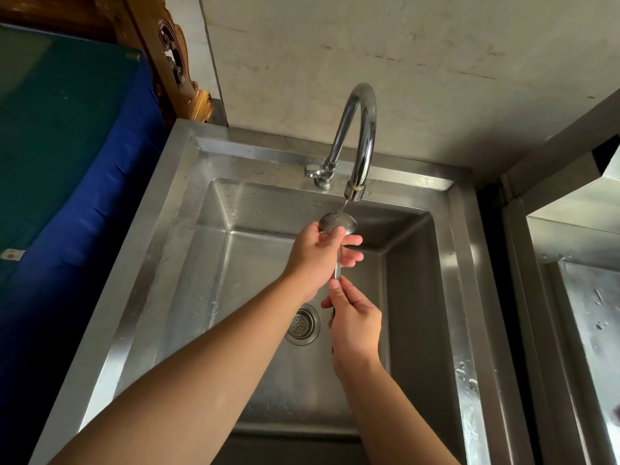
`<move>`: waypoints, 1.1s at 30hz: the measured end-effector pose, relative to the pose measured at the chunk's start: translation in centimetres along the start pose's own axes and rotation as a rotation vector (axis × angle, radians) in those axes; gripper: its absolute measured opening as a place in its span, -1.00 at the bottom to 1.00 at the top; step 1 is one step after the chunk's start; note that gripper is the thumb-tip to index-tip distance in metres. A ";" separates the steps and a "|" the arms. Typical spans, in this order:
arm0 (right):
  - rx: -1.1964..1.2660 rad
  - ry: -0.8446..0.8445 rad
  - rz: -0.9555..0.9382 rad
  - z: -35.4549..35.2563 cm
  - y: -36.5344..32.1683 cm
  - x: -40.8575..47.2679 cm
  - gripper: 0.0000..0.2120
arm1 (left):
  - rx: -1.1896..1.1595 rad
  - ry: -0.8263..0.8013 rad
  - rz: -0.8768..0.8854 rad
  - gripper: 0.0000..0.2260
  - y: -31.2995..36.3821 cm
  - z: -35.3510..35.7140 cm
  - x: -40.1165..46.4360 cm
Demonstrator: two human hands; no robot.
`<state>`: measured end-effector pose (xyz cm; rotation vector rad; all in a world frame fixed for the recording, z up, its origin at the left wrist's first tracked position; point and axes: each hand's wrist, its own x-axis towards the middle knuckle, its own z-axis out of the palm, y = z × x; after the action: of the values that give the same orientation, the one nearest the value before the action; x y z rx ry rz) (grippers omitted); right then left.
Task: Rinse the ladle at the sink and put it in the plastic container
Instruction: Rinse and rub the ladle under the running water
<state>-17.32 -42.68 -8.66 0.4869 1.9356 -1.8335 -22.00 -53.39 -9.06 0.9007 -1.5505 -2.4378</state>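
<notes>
A steel ladle (pixel 339 220) is held over the steel sink (pixel 214 229), its bowl right under the curved tap's (pixel 360 135) spout. A thin stream of water falls from the spout onto the bowl. My left hand (pixel 317 256) wraps around the bowl's near side, thumb on its rim. My right hand (pixel 355 325) grips the lower end of the handle, which runs upright between both hands. No plastic container is in view.
The sink's drain strainer (pixel 302 325) sits in the basin floor beneath my hands. A blue and green covered surface (pixel 67 146) lies to the left. A second steel basin (pixel 590 313) stands at the right. A tiled wall rises behind the tap.
</notes>
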 end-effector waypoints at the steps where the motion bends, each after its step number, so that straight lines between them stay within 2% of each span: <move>1: -0.008 -0.007 -0.006 -0.2 0.1 -0.1 -0.83 | -0.025 0.010 -0.025 -0.81 0.0 -0.1 0.0; 6: -0.061 -0.006 -0.068 -0.9 0.9 -0.3 -0.84 | -0.065 0.034 -0.190 -0.70 1.0 0.0 0.1; 10: -0.088 -0.047 -0.121 -1.7 1.0 -0.4 -0.85 | -0.076 0.109 -0.364 -0.54 2.4 0.2 0.1; 14: -0.126 -0.067 -0.118 -2.3 0.2 0.2 -0.85 | -0.169 0.071 -0.401 -0.56 4.0 0.1 0.3; 16: -0.151 -0.039 -0.109 -2.6 -0.5 0.7 -0.86 | -0.182 0.064 -0.388 -0.59 4.7 0.1 0.7; 20: -0.301 -0.016 -0.130 -3.1 -2.1 1.1 -0.78 | -0.007 -0.038 -0.308 -0.62 5.3 0.0 1.1; 22: -0.464 -0.011 -0.194 -3.2 -2.8 1.1 -0.75 | 0.080 -0.081 -0.247 -0.73 5.3 -0.2 1.1; 25: -0.523 -0.007 -0.202 -3.3 -3.6 0.8 -0.75 | 0.174 -0.058 -0.132 -0.94 4.9 -0.9 1.6; 26: -0.546 -0.008 -0.199 -3.3 -3.8 0.7 -0.80 | 0.233 -0.035 -0.098 -0.94 4.8 -1.2 1.9; 30: -0.628 -0.058 -0.248 -3.5 -4.4 0.1 -0.65 | 0.405 -0.028 -0.022 -0.96 4.6 -1.8 2.3; 33: -0.630 -0.099 -0.262 -3.1 -4.9 -0.3 -0.63 | 0.462 0.051 0.030 -0.90 4.5 -1.7 2.4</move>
<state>-19.85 -39.88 -4.23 -0.0625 2.4338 -1.2339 -24.02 -57.82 -6.74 0.9812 -2.1335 -2.0474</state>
